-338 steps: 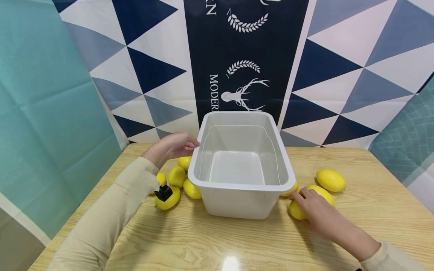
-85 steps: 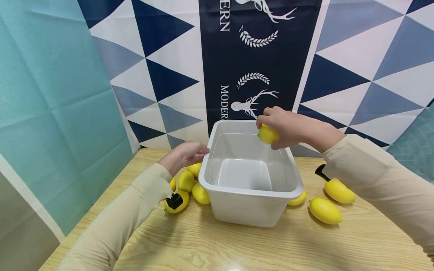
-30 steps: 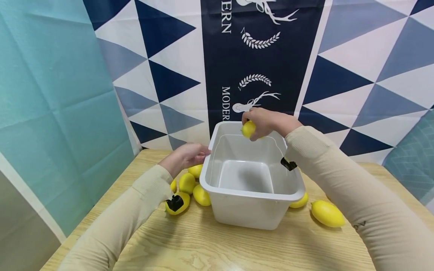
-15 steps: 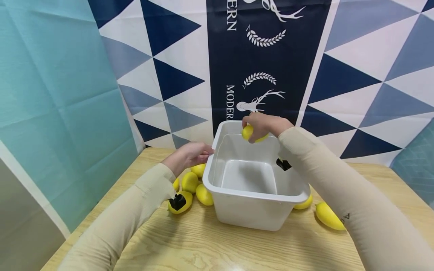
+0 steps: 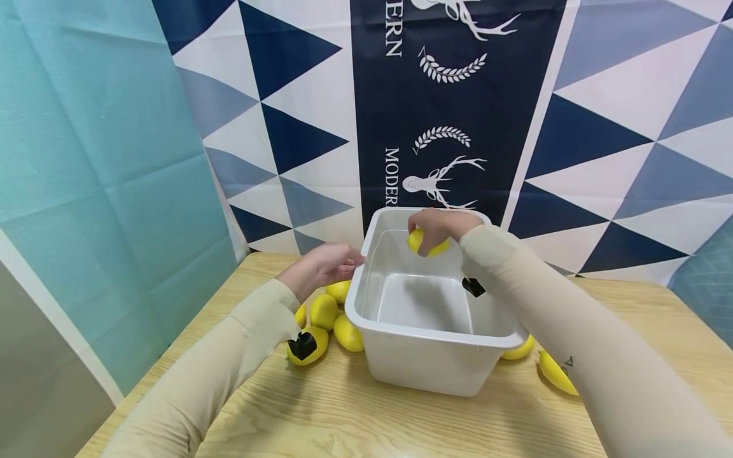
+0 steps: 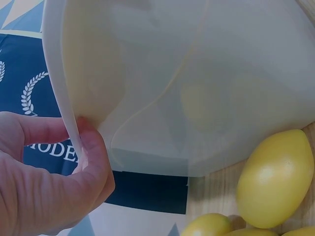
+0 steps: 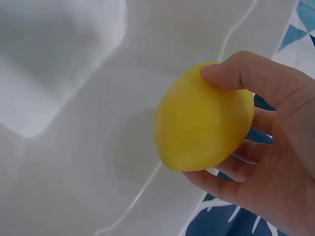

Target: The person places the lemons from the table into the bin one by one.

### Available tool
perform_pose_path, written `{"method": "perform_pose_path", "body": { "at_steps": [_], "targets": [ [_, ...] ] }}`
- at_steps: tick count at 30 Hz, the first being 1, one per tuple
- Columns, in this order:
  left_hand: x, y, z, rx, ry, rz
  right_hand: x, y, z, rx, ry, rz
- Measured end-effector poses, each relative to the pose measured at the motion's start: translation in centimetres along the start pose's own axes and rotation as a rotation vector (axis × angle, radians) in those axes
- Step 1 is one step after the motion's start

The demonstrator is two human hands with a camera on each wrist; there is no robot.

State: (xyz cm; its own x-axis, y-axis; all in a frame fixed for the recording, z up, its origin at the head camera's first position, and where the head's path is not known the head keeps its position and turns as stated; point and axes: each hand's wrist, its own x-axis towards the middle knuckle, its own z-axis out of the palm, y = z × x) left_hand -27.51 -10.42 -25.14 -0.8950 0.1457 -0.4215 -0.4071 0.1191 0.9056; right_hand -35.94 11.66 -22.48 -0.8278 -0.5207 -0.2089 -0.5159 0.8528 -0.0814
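Observation:
A grey-white plastic bin (image 5: 420,362) stands on the wooden table, its inner floor bare in the head view. My left hand (image 5: 325,264) pinches the bin's left rim between thumb and fingers, as the left wrist view shows close up (image 6: 54,182). In my right hand (image 5: 443,222) is a yellow lemon (image 7: 204,120), gripped with the thumb on one side and fingers on the other. The right hand holds it inside the bin's far end, below rim height and above the bin floor.
Several lemons (image 5: 324,312) cluster left of the bin, under my left wrist. To the right, one lemon (image 5: 518,348) lies against the bin and another (image 5: 555,372) is partly covered by my right sleeve. A patterned cloth (image 5: 303,140) hangs close behind the bin.
My right hand took a lemon from the table's right side, carried it over the right rim, then lowered it into the bin's far end. The left hand has stayed at the left rim.

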Motion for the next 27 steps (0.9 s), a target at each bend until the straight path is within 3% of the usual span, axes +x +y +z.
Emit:
{"method": "perform_pose_path", "body": {
  "at_steps": [8,27],
  "targets": [
    [0.2,-0.3,0.1,0.012,0.002,0.011,0.7,-0.7,0.6,0.010,-0.060,0.020],
    [0.3,-0.3,-0.1,0.002,0.006,0.001,1.7,-1.4,2.3,0.007,-0.049,-0.056]
  ]
}}
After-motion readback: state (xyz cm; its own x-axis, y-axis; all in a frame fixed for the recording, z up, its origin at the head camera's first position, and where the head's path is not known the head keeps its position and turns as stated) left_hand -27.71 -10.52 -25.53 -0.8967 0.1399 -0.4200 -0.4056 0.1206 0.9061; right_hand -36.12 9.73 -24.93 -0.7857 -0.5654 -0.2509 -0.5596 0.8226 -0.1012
